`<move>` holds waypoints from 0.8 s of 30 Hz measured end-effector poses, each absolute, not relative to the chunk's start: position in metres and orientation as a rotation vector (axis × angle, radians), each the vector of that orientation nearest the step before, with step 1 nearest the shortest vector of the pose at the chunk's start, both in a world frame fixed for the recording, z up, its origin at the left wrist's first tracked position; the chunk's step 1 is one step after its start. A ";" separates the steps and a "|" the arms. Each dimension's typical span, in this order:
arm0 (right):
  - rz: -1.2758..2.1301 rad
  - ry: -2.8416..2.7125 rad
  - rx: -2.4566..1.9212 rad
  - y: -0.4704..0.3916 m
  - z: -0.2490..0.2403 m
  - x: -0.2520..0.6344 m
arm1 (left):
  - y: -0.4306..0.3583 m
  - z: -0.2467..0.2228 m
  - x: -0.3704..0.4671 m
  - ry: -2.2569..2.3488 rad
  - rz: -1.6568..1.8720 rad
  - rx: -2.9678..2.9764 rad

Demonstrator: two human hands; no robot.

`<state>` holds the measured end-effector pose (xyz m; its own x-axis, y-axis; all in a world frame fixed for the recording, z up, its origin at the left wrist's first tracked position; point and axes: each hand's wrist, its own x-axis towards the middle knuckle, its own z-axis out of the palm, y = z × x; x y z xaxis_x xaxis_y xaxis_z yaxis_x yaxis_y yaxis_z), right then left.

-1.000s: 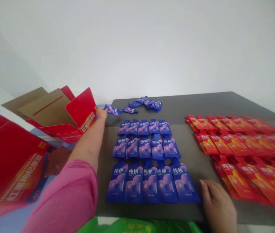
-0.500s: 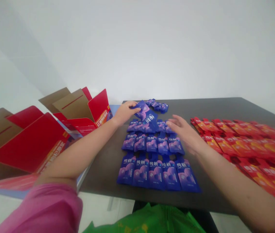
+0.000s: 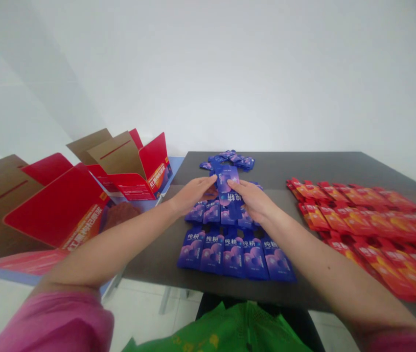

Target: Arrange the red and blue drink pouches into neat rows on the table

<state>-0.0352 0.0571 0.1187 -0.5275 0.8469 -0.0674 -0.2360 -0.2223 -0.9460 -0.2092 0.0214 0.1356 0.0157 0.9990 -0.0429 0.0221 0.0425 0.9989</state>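
Note:
A purple-blue pouch [image 3: 227, 182] with white lettering is held up between both hands, over the laid-out rows. My left hand [image 3: 197, 193] grips its left edge, fingers closed, and my right hand [image 3: 254, 199] pinches its right side with the thumb on the front. Below them, rows of the same purple pouches [image 3: 233, 253] lie on the dark table; the hands partly cover the farther rows. Beyond, a loose pile of purple pouches [image 3: 242, 160] lies near the table's back edge.
Rows of red-orange pouches [image 3: 373, 215] lie on the right of the dark table [image 3: 314, 168]. At left, two red cardboard boxes with raised flaps, a nearer box [image 3: 57, 205] and a farther box [image 3: 134, 183], stand on a lower blue surface. A white wall [image 3: 252, 78] rises behind.
My right hand has moved left and taken hold of the pouch, which was in my left hand alone. The pouch has turned more upright, and my left hand has come slightly nearer.

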 end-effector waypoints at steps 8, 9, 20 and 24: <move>1.856 -1.277 -0.738 0.032 0.108 -0.022 | 0.012 0.133 -0.200 1.232 1.080 1.140; 1.842 -1.274 -0.743 0.028 0.107 -0.020 | 0.011 0.133 -0.199 1.228 1.068 1.145; 1.338 -1.116 -1.273 0.122 0.099 0.085 | 0.003 0.132 -0.208 1.344 1.219 1.131; 1.233 -1.108 -1.507 0.164 0.078 0.105 | -0.007 0.130 -0.212 1.346 1.207 1.049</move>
